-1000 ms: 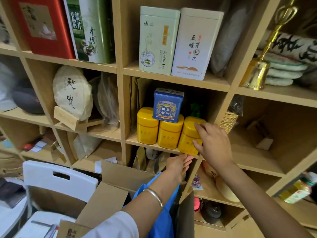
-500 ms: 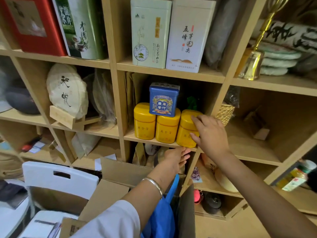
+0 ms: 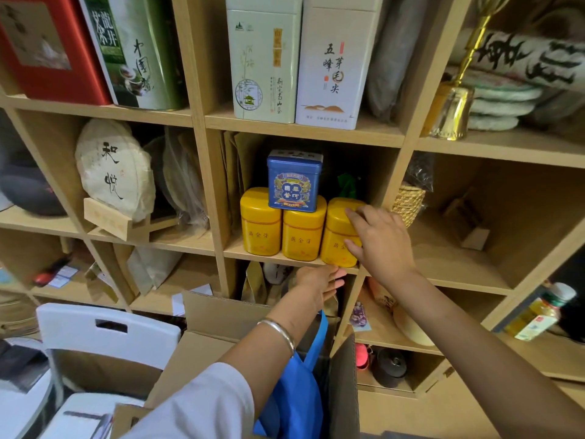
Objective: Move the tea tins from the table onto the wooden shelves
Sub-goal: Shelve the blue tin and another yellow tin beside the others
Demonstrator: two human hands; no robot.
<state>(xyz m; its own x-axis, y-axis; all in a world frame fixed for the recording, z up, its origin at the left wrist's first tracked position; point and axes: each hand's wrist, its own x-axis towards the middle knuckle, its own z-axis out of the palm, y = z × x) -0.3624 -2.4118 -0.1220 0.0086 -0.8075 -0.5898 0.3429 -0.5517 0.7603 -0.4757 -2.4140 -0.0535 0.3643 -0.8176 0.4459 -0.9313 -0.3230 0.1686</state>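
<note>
The right hand (image 3: 378, 245) rests against the rightmost yellow tin (image 3: 337, 239), fingers spread over its lid edge and right side, thumb low on its front; it touches rather than clamps, and I cannot tell whether it grips. The left hand (image 3: 319, 283) hovers just below the shelf edge (image 3: 285, 258), palm up, fingers loosely apart and holding nothing, directly under that same tin.

The tin stands upright, long axis vertical, at the right end of a row of three yellow tins in the middle compartment; the middle yellow tin (image 3: 304, 232) touches it, and the left yellow tin (image 3: 260, 226) closes the row. The right hand is the nearer and lies to the tin's right, so any nudge would likely run leftward or back into the compartment. A blue tin (image 3: 294, 182) sits on top, bridging the left and middle tins.

Each yellow tin bears three small characters, too faint to read surely. The blue tin's label looks like "普洱", though I am not certain. On the shelf above, a pale green tin (image 3: 262, 58) and a white tin (image 3: 335, 61) reading "五峰芽毛尖". Further left, a dark green tin (image 3: 139, 52) shows "龙井".
</note>
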